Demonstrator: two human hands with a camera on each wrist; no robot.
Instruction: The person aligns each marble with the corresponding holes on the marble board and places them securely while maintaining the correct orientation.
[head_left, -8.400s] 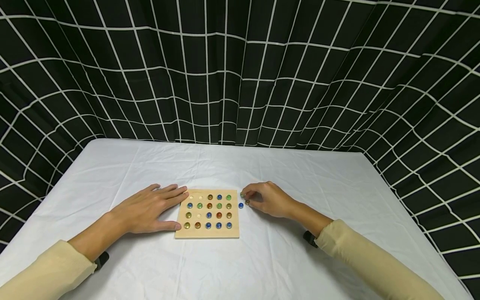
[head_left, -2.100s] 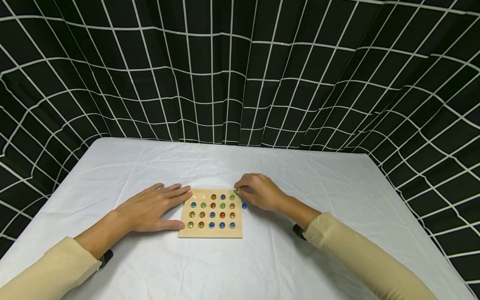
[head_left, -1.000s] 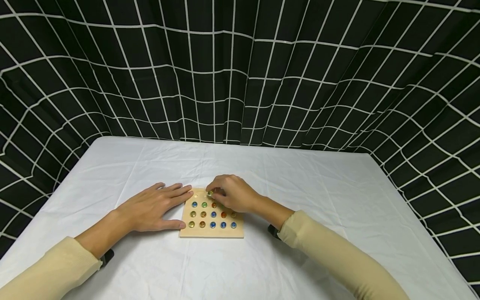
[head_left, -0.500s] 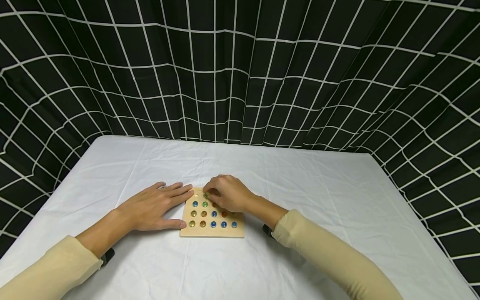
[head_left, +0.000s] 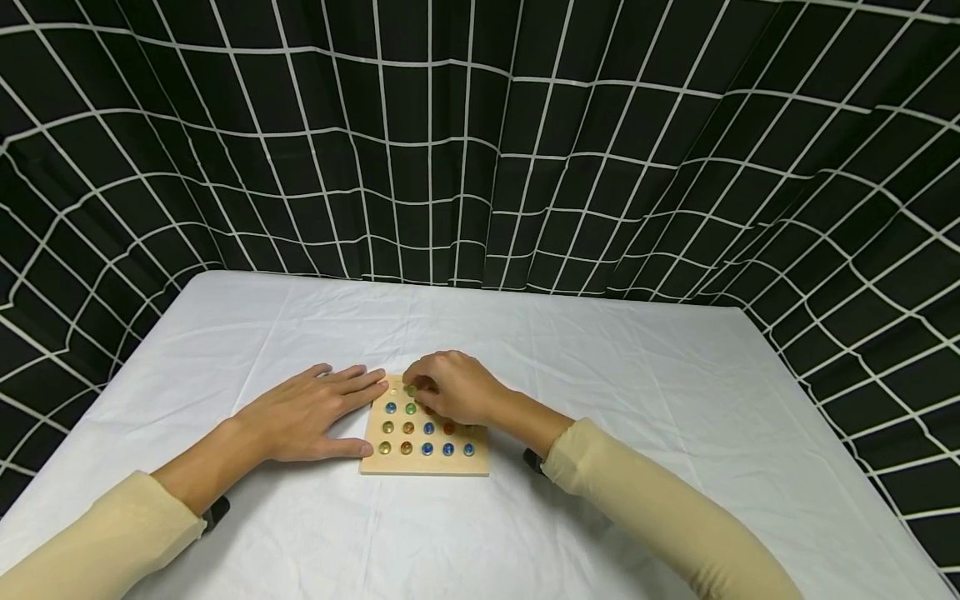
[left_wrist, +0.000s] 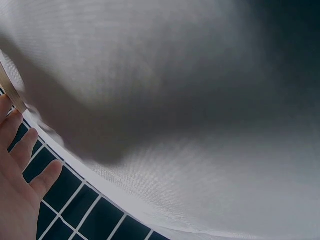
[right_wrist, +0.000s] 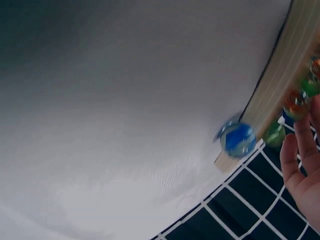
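Note:
A pale wooden board [head_left: 420, 464] with rows of hollows lies on the white-covered table. Coloured glass marbles sit in most hollows that show. My right hand [head_left: 461, 390] is over the board's far part, thumb and index finger around a green marble [head_left: 412, 391] at the far row's second hollow from the left. It covers the hollows to the right. My left hand [head_left: 303, 415] lies with fingers spread, fingertips and thumb at the board's left edge. A loose blue marble [right_wrist: 239, 140] shows beside the board in the right wrist view; in the head view it is hidden.
The white tablecloth [head_left: 600, 358] spreads around the board on all sides. A black curtain with a white grid [head_left: 420, 167] hangs behind and beside the table. The far-left hollow [head_left: 393, 392] holds no marble.
My right hand has carried the green marble from right of the board leftward to the far row, and its fingers have lowered slightly. Earlier, a brown marble filled a nearer hollow. The left hand stays.

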